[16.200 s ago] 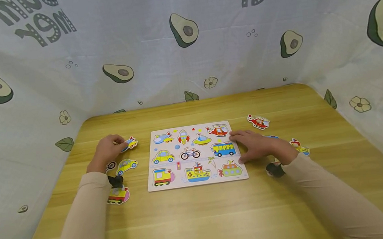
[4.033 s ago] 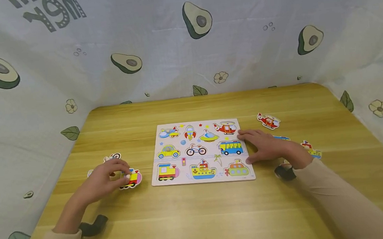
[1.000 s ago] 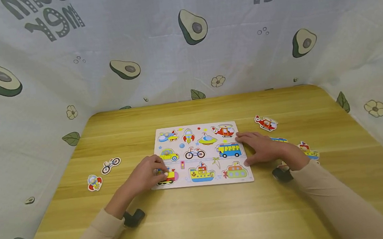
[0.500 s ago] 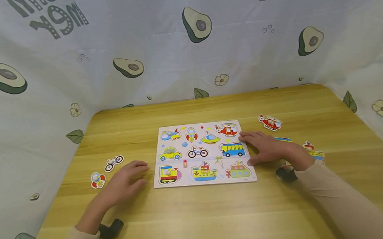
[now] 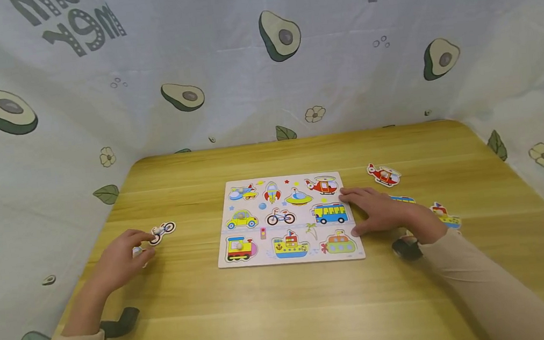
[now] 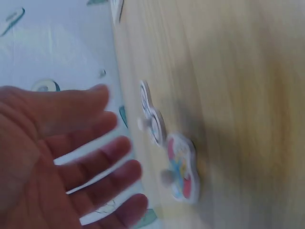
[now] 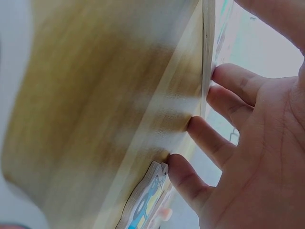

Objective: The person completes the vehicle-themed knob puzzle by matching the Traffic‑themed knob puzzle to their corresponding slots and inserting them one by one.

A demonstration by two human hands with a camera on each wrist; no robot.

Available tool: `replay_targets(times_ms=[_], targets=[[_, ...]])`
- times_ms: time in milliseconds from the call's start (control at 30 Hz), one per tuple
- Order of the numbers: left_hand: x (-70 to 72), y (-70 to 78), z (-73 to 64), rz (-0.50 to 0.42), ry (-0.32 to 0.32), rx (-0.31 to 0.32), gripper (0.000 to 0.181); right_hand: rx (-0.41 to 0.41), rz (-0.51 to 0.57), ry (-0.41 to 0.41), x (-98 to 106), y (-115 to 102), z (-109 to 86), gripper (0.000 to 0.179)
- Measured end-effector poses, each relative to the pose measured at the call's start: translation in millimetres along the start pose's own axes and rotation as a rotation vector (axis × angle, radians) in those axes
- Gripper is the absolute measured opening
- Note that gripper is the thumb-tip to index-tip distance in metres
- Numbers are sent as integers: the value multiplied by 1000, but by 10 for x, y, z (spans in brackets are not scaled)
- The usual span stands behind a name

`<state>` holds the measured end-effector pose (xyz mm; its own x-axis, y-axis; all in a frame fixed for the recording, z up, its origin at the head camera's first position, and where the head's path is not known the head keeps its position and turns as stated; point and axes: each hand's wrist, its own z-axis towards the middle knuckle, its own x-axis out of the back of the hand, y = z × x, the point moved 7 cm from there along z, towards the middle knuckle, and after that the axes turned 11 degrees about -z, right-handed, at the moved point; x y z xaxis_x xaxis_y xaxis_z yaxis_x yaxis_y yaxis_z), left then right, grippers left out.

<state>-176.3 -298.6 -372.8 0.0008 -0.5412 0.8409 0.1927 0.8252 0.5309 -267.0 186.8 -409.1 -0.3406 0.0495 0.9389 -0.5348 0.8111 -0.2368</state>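
My left hand (image 5: 117, 262) hovers at the table's left side, fingers spread and holding nothing. Just beyond its fingertips lie two knobbed puzzle pieces: a bicycle piece (image 5: 166, 230) and a rocket piece (image 6: 183, 171), which the hand mostly covers in the head view. In the middle is the puzzle board (image 5: 265, 258). Knobbed airplane (image 5: 243, 192), car (image 5: 242, 219) and train (image 5: 240, 247) pieces sit in their recesses along its left side. My right hand (image 5: 377, 209) rests with extended fingers at the board's right edge, its little finger beside the bus piece (image 7: 145, 202).
Right of the board lie a loose helicopter piece (image 5: 384, 175) and a ship piece (image 5: 445, 217). Another piece is mostly hidden under the right wrist. A printed cloth (image 5: 228, 109) hangs behind the wooden table (image 5: 275, 315).
The airplane, car and train pieces, earlier loose at left, now sit in the board. My left hand let go of the train and moved left to the bicycle and rocket. Right hand stayed put.
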Motion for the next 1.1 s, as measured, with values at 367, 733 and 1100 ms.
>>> replay_targets(times_ms=[367,733,1100], targets=[[-62,-250,-26,61,-86,93,26,-4,5,-2,-12,-16,0,88],[36,-450,-90,80,-89,277,26,-9,3,4,-27,1,-2,88],[84,-562,-53,105,-121,349,19,-8,-2,12,-30,22,-4,87]])
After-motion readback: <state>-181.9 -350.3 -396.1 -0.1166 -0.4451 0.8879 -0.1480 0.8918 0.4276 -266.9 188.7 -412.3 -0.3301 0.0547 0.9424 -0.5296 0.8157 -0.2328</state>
